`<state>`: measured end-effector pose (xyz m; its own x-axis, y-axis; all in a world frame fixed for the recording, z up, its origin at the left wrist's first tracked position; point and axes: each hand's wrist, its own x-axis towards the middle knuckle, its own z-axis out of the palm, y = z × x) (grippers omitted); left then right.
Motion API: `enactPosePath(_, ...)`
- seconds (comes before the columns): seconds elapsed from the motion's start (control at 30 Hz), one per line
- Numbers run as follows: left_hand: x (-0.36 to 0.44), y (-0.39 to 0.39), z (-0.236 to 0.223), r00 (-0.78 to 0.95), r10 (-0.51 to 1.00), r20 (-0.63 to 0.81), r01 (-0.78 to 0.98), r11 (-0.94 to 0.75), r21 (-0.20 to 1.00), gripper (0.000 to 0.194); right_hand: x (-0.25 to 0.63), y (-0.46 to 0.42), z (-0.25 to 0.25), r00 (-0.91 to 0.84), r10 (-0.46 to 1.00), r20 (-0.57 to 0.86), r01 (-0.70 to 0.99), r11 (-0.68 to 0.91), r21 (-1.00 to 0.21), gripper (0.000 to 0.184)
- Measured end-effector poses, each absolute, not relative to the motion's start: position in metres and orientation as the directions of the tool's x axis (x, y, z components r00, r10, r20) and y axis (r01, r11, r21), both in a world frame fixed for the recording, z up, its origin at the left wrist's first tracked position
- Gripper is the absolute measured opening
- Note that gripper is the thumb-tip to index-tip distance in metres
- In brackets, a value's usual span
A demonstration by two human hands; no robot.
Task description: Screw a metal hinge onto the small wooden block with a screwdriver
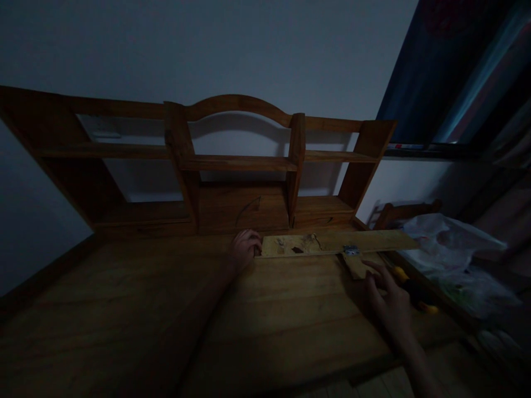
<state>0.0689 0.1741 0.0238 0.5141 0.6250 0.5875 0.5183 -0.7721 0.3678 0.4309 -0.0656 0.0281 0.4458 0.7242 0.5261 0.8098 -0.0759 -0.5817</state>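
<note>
A long, narrow wooden board (332,241) lies across the tabletop, with dark knots and a damaged patch towards its left part. My left hand (245,247) is closed around the board's left end, fingers curled over it. A metal hinge (350,250) sits at the board's front edge and joins it to a small wooden piece (357,267). At that piece is my right hand (390,301), index finger on its top and thumb by its front edge; the other fingers are partly hidden. Just beyond the right hand lies a yellow-and-black tool (415,293), partly covered, its kind unclear.
A wooden shelf unit (238,163) stands at the back of the wooden table (124,309) against the wall. Clear plastic bags (452,243) rest at the right, near a chair back (409,213). A dark window is at upper right. The light is dim.
</note>
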Motion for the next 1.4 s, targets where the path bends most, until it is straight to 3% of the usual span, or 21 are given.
enactPosePath(0.53, 0.069, 0.181, 0.013, 0.528, 0.561, 0.637, 0.459, -0.82, 0.342, 0.031, 0.431, -0.065, 0.029, 0.427, 0.73, 0.533, 0.821, -0.066, -0.567, 0.037)
enactPosePath(0.73, 0.074, 0.18, 0.018, 0.414, 0.667, 0.619, 0.397, -0.745, 0.536, 0.027, 0.435, -0.066, 0.025, 0.418, 0.747, 0.517, 0.819, -0.063, -0.57, 0.035)
enactPosePath(0.87, 0.069, 0.186, 0.01, 0.416, 0.761, 0.498, 0.391, -0.644, 0.658, 0.036, 0.436, -0.066, 0.024, 0.418, 0.757, 0.502, 0.807, -0.056, -0.587, 0.034)
enactPosePath(1.07, 0.066, 0.182, 0.007, 0.46, 0.795, 0.395, 0.408, -0.584, 0.702, 0.051, 0.435, -0.065, 0.026, 0.423, 0.753, 0.504, 0.813, -0.071, -0.577, 0.034)
enactPosePath(1.4, 0.065, 0.178, 0.012, 0.451, 0.822, 0.348, 0.371, -0.527, 0.765, 0.055, 0.435, -0.064, 0.025, 0.406, 0.763, 0.503, 0.821, -0.062, -0.568, 0.032)
